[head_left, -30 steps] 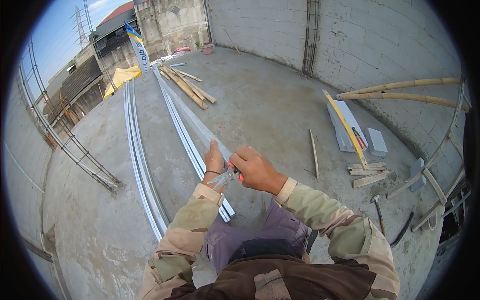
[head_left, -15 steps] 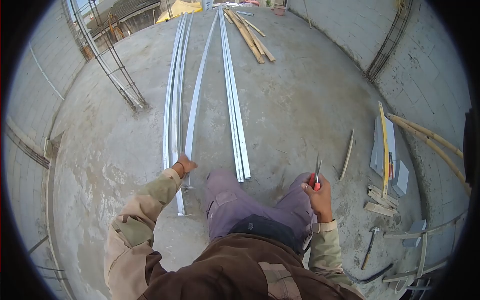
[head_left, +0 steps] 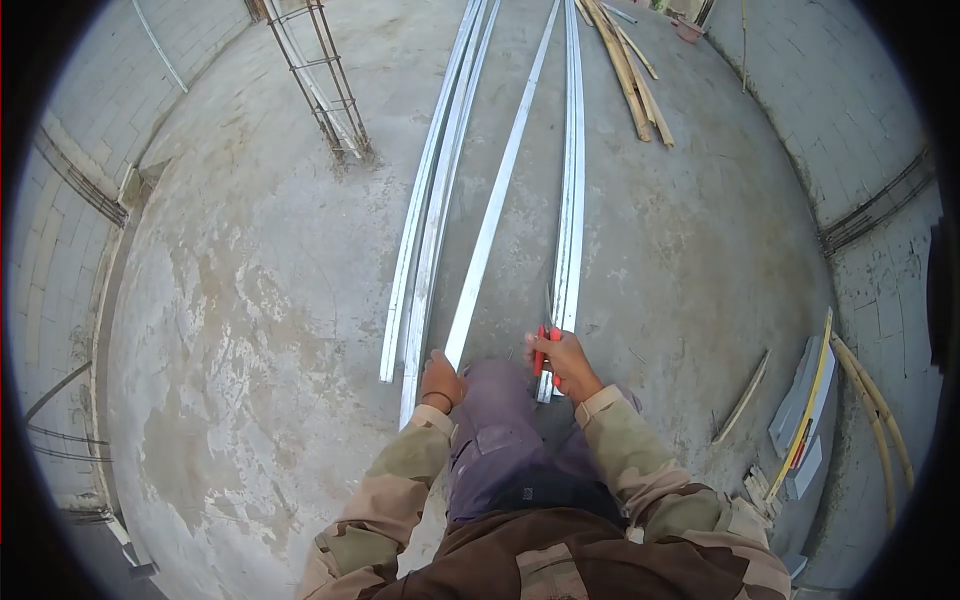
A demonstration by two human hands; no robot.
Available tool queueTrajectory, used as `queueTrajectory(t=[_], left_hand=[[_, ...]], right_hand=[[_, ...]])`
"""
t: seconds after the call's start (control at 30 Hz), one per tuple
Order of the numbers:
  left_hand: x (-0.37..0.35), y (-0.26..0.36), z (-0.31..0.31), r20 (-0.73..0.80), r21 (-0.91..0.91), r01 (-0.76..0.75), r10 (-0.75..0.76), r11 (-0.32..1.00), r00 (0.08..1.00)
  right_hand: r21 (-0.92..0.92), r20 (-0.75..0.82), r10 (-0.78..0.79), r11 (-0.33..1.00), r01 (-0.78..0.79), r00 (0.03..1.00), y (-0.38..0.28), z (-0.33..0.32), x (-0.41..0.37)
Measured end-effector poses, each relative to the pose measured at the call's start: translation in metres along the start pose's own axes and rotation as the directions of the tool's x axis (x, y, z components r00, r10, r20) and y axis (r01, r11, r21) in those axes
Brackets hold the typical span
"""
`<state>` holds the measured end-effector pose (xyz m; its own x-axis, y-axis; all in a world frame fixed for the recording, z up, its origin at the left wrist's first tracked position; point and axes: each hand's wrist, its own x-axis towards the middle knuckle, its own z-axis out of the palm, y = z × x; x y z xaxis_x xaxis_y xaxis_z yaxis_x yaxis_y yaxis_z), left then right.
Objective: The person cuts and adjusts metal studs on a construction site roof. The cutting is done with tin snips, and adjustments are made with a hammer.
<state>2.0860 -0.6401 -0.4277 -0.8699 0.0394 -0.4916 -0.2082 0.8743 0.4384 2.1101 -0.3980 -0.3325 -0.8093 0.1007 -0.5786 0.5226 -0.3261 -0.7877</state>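
Note:
My left hand (head_left: pixel 441 380) is closed around the near end of a long silvery metal channel (head_left: pixel 497 195), its far end beyond the top of the view. In my right hand (head_left: pixel 570 364) are red-handled tin snips (head_left: pixel 541 350), the dark blades pointing away from me. The snips are a short way right of the held channel and overlap the near end of another pair of metal channels (head_left: pixel 573 200) in view; whether they touch cannot be told. More metal channels (head_left: pixel 428 210) lie on the floor just left of the held one.
A rebar column (head_left: pixel 318 85) rises at the upper left. Bamboo poles (head_left: pixel 622 70) lie at the top. On the right are a yellow level (head_left: pixel 808 395), grey blocks (head_left: pixel 808 465), a wood strip (head_left: pixel 742 398) and more bamboo (head_left: pixel 875 410) along the block wall (head_left: pixel 880 290).
My right hand has brought the snips leftward, close to my left hand. The view has turned left and down. My left hand stays on the channel end.

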Motion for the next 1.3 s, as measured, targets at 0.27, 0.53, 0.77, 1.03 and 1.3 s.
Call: queueTrajectory(t=[0.27, 0.53, 0.77, 1.03, 1.3], left_hand=[[-0.021, 0.007, 0.019, -0.048, -0.028, 0.047, -0.049, 0.998, 0.998], [-0.035, -0.016, 0.003, -0.190, -0.036, 0.196, -0.199, 0.980, 0.961], [-0.050, -0.056, -0.041, -0.190, 0.122, 0.266, -0.240, 0.956, 0.952], [-0.019, -0.033, -0.047, -0.345, -0.047, 0.359, -0.352, 0.932, 0.870], [0.000, -0.037, -0.063, -0.491, -0.102, 0.428, -0.419, 0.898, 0.764]], right_hand=[[0.413, -0.089, 0.038, 0.911, 0.002, 0.995, 0.000, 0.070, 0.255], [0.370, -0.195, 0.177, 0.924, -0.095, 0.965, 0.009, 0.116, 0.279], [0.368, 0.053, 0.190, 0.909, -0.196, 0.980, 0.019, 0.185, 0.263], [0.297, 0.047, 0.095, 0.949, -0.105, 0.994, -0.013, 0.220, 0.297], [0.285, 0.200, 0.111, 0.944, -0.167, 0.973, -0.024, 0.254, 0.323]])
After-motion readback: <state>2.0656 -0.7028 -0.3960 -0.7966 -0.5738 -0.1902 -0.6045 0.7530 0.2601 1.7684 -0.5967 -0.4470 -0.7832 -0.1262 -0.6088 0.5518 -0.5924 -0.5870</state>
